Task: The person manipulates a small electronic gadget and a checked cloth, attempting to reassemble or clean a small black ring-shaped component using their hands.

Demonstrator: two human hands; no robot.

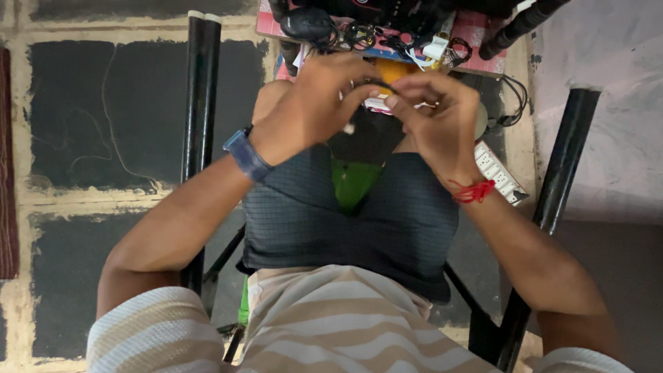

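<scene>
Gripping a thin dark cable (378,84) with both hands above the lap.
Left hand (314,103) and right hand (435,114) curl closed, fingertips pinching it near the cluttered far board (476,27).

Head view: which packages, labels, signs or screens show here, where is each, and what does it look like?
Small label or packet: just under the fingertips of the left hand and right hand; flat, white with a pink band.
Power strip: beside the right wrist; long, white, a row of sockets.
Board: top edge, under tangled cables; flat, pink and white.
No screens or signs.

black chair arms (200,97), white power strip (498,171)
</scene>
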